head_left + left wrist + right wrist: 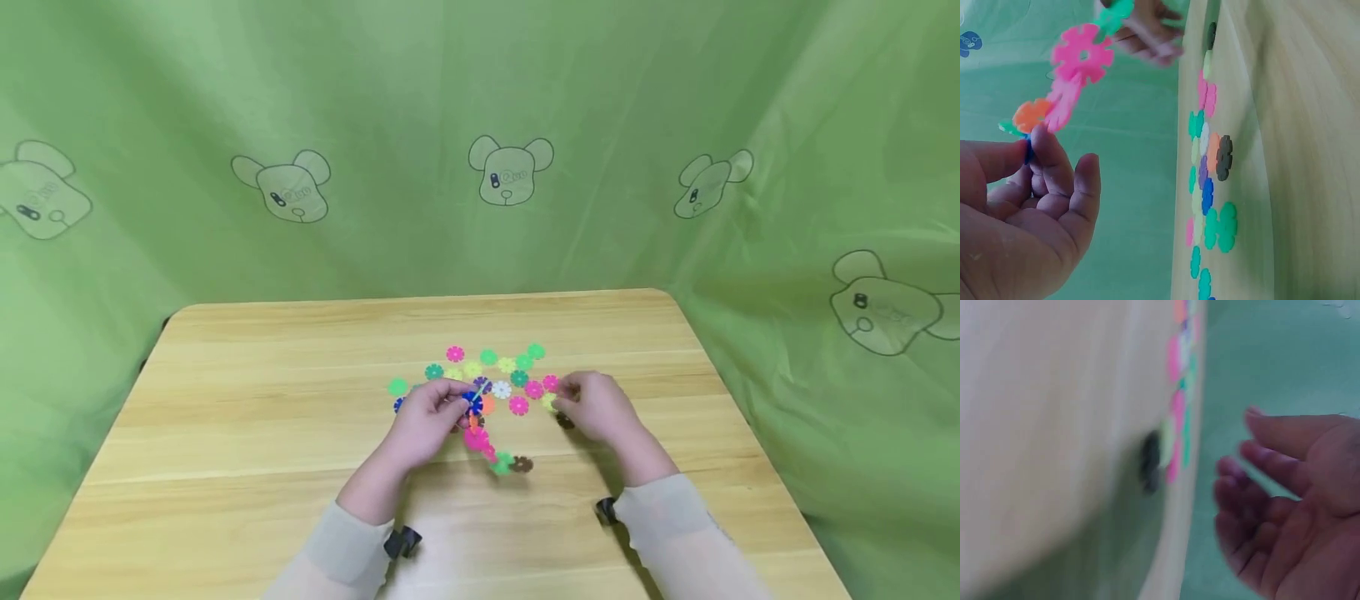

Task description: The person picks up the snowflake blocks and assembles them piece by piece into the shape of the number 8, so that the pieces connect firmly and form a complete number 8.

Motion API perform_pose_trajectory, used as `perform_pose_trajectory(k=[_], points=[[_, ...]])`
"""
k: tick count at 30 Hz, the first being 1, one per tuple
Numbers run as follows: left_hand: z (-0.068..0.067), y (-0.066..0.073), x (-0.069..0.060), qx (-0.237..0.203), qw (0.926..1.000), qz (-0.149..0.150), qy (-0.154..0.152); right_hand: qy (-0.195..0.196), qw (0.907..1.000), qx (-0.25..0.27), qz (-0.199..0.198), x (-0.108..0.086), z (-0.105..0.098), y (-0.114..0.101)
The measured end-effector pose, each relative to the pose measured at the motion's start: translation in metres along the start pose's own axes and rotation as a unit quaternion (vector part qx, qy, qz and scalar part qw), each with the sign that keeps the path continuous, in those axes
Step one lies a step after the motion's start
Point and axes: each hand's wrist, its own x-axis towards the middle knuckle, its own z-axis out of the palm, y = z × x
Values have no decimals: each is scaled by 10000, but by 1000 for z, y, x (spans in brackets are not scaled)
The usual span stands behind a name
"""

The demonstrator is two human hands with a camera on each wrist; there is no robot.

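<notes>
My left hand (420,425) pinches the blue flower-shaped plastic disc (1028,150) between thumb and fingers. That disc belongs to a chain of interlocked notched discs held above the table. Along the chain come an orange disc (1032,115), pink discs (1083,55), a green disc (503,463) and a brown disc (522,464) at the end. Over the right side of the loose discs hovers my right hand (600,408), near a yellow disc (549,402). In the right wrist view its thumb and fingertips stand apart, fingers loosely bent, with nothing between them.
Several loose discs lie spread on the wooden table (225,433), among them a white disc (501,389), a pink disc (518,406) and a dark disc (565,421). A green curtain (405,100) with bear-head drawings hangs behind and beside the table.
</notes>
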Motion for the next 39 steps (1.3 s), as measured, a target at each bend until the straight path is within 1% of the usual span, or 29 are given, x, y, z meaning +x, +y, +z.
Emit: perform_pose_trajectory(k=[2, 4, 7, 9, 12, 14, 17, 19, 21, 22, 24, 26, 28, 31, 33, 35, 39], points=[[0, 0, 0, 86, 9999, 25, 112, -291, 9978, -548, 229, -1, 1, 7], [-1, 0, 0, 120, 9997, 84, 203, -426, 9938, -972, 330, -2, 3, 11], [0, 0, 1, 69, 9993, 184, 331, -389, 9900, -1326, 283, -4, 7, 13], [0, 0, 1, 34, 9990, 221, 396, -368, 9898, -1356, 241, -4, 9, 14], [1, 2, 0, -28, 9987, 239, 447, -386, 9930, -1096, 211, -4, 11, 16], [1, 2, 0, -58, 9987, 230, 451, -318, 9963, -790, 125, -5, 13, 17], [2, 2, 0, -91, 9988, 222, 426, -139, 9995, -199, -183, -9, 15, 10], [2, 0, 0, -64, 9988, 260, 409, 86, 9982, 306, -512, -12, 14, 0], [2, 0, -1, 3, 9987, 289, 411, 313, 9919, 904, -839, -17, 11, -12], [2, 0, -1, 54, 9986, 309, 415, 445, 9865, 1216, -999, -19, 10, -19], [2, 1, -2, 160, 9983, 370, 422, 691, 9723, 1814, -1303, -23, 7, -32], [3, 3, -3, 240, 9979, 443, 418, 897, 9556, 2326, -1573, -27, 4, -43], [3, 4, -4, 298, 9973, 556, 387, 1051, 9399, 2684, -1829, -31, 3, -52], [4, 6, -5, 342, 9964, 684, 365, 1160, 9229, 2981, -2145, -34, 2, -61], [4, 6, -5, 359, 9958, 767, 355, 1149, 9159, 3109, -2264, -35, 2, -65], [5, 5, -5, 381, 9953, 819, 361, 1111, 9113, 3222, -2311, -35, 2, -67], [6, 4, -4, 464, 9941, 906, 372, 1066, 9046, 3429, -2297, -35, 4, -68]])
